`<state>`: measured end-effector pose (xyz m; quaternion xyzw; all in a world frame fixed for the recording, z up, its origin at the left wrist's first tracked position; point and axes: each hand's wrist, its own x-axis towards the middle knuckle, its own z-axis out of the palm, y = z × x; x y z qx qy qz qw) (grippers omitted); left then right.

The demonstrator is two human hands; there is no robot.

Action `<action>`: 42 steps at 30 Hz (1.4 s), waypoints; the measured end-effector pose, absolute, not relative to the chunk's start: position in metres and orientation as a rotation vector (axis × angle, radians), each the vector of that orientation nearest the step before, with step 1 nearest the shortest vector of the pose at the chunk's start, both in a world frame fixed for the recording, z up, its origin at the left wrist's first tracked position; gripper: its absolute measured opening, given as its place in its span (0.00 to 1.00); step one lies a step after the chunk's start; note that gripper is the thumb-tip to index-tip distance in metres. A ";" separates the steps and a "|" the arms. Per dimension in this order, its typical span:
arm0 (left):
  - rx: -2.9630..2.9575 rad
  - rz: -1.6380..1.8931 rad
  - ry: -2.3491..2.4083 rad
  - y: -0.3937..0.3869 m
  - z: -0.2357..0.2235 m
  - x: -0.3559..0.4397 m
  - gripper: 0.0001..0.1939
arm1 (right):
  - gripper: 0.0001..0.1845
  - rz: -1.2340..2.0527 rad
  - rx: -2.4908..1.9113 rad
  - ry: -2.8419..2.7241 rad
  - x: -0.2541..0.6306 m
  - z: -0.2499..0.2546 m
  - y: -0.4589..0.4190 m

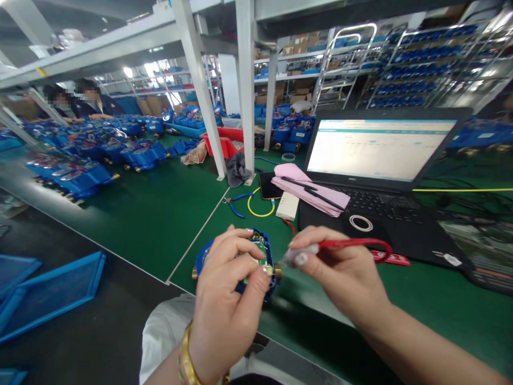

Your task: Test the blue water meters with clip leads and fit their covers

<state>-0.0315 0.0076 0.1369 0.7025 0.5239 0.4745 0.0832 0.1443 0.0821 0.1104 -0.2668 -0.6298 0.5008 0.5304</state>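
Note:
A blue housing [267, 238] with brass fittings on its two sides lies on the bench in front of me, its top open on a green circuit board. My left hand [234, 283] curls over it, with the thumb at its right edge and the fingers across the board. Much of the housing is hidden under that hand. Just right of the brass fitting [278, 270], my right hand [336, 267] pinches the whitish end [310, 250] of a red cable [356, 243]. The cable loops away to the right. A thin tip pokes out from the fingers toward the housing.
Behind the hands lie blue-handled cutters [239, 205], a phone [270, 185], a white box [287, 206] and pink papers [306, 190] with pens. An open laptop [360, 155] stands at right. Several blue housings [76, 174] and a red bin [226, 143] are farther back; two people sit far left.

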 end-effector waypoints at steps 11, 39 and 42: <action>2.276 1.277 1.788 -0.003 0.113 -0.064 0.06 | 0.04 1.196 -0.698 -1.897 0.121 0.117 0.090; 2.261 1.203 1.731 -0.009 0.079 -0.067 0.12 | 0.08 1.051 -0.569 -2.283 0.105 0.120 0.089; 2.270 1.225 1.730 -0.009 0.078 -0.067 0.12 | 0.07 1.038 -0.556 -2.292 0.105 0.119 0.089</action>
